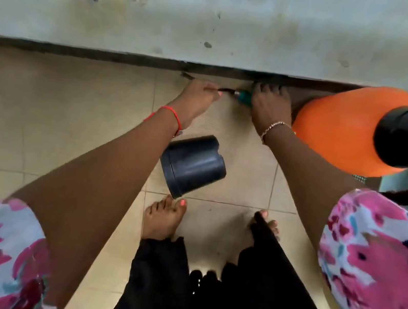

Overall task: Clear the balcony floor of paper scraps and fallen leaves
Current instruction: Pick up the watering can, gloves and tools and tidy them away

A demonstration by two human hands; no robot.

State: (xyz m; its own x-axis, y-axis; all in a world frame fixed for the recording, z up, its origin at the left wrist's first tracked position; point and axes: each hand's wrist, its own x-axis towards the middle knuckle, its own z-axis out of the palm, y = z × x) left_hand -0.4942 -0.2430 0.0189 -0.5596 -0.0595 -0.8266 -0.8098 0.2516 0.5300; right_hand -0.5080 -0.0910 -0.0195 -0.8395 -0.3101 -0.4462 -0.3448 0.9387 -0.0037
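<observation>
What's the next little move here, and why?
Probably lift the dark scrap that the left hand pinches at the wall's foot and drop it into the black pot, which lies on its side nearby. The right hand is beside a teal scrap, likely next.

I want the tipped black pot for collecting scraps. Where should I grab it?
Probably its rim band, coming from your left: the black pot lies on its side with the mouth seemingly facing that way, so fingers can hook inside the lip.
</observation>
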